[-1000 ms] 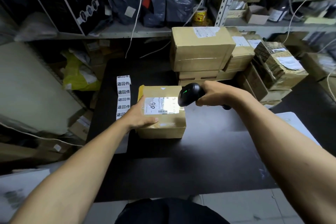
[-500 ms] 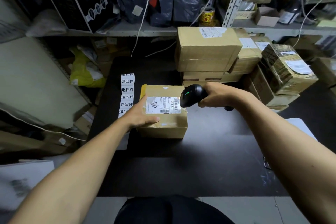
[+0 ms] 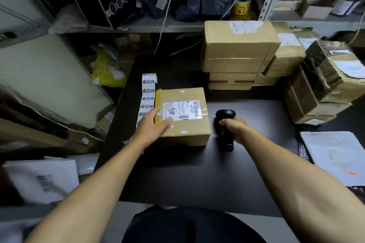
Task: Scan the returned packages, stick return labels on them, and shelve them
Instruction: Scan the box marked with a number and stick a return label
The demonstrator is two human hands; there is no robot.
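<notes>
A small brown cardboard package (image 3: 185, 124) with a white shipping label lies on the black table (image 3: 197, 173). My left hand (image 3: 152, 126) rests on its left top edge, fingers fairly straight. To the right of the package, my right hand (image 3: 236, 129) grips the black barcode scanner (image 3: 224, 122) low over the table, with its head pointing away from me. A strip of white return labels (image 3: 148, 92) with black characters lies just left of the package, partly hidden by my left hand.
Stacked brown boxes (image 3: 239, 53) stand at the table's back right, and more taped boxes (image 3: 324, 83) sit further right. White paper mailers (image 3: 335, 156) lie at the right edge. A metal shelf (image 3: 158, 25) with bags and boxes runs behind.
My right hand has drawn the scanner away from the package label, down and to the right toward the table. My left hand stays on the package.
</notes>
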